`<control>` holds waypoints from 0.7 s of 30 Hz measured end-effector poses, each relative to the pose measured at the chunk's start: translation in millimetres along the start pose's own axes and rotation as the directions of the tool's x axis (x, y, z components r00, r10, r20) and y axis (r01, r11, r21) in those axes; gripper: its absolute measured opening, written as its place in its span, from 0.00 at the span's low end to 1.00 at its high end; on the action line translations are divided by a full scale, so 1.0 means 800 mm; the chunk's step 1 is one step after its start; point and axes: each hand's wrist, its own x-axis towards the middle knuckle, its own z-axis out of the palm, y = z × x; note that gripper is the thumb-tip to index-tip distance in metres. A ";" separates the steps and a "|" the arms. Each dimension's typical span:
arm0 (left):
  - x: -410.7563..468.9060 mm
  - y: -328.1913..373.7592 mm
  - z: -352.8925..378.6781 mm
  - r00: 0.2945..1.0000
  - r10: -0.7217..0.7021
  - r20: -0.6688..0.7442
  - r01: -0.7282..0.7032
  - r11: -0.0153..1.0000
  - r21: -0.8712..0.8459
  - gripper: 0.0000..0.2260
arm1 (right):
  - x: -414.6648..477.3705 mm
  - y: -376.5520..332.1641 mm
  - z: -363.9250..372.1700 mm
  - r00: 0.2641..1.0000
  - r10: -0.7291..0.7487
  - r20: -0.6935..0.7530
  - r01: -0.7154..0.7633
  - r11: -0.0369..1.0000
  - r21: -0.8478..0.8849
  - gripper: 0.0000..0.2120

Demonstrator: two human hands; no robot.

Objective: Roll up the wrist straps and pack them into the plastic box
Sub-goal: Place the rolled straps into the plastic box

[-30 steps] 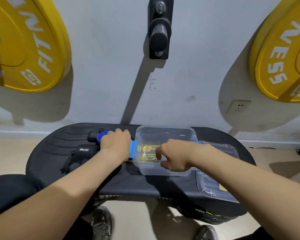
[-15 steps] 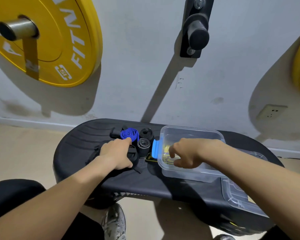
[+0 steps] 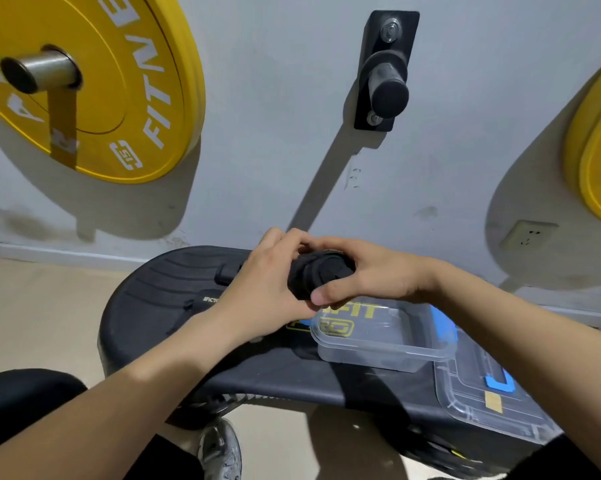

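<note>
On the wall at far left hangs a yellow weight plate (image 3: 84,81) on a steel peg. Below it the black table (image 3: 143,306) begins, with a loose black strap (image 3: 207,301) lying on it, partly hidden under the left wrist. Next comes the left hand (image 3: 264,292), fingers curled over the near and left side of a rolled black wrist strap (image 3: 321,271). The right hand (image 3: 371,271) meets it from the other side, thumb under the roll and fingers over the top, so both hands are together and clamped on it. The roll is held above the table, just beyond the left end of the clear plastic box (image 3: 389,337). Right of the box lies its clear lid (image 3: 482,393), and a second yellow plate (image 3: 600,150) hangs at far right.
</note>
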 end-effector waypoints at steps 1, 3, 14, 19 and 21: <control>0.000 -0.002 0.006 1.000 0.004 -0.009 -0.005 0.999 -0.048 0.31 | -0.004 0.004 -0.004 0.999 0.023 -0.037 -0.022 1.000 0.013 0.32; 0.001 -0.008 0.018 0.999 -0.023 0.028 0.027 0.987 -0.156 0.30 | -0.011 0.015 -0.009 0.988 0.101 -0.118 -0.104 0.994 -0.019 0.34; -0.006 -0.052 0.082 0.815 -0.337 0.471 0.278 0.941 0.193 0.35 | 0.013 0.085 -0.002 0.918 0.381 -0.110 -0.369 0.720 -0.588 0.20; -0.008 -0.044 0.090 0.846 -0.281 0.453 0.248 0.960 0.133 0.36 | 0.040 0.114 0.009 0.857 0.506 0.098 -0.457 0.834 -0.309 0.15; -0.005 -0.043 0.087 0.841 -0.263 0.473 0.235 0.965 0.119 0.36 | 0.044 0.120 0.003 0.846 0.520 0.118 -0.473 0.833 -0.287 0.18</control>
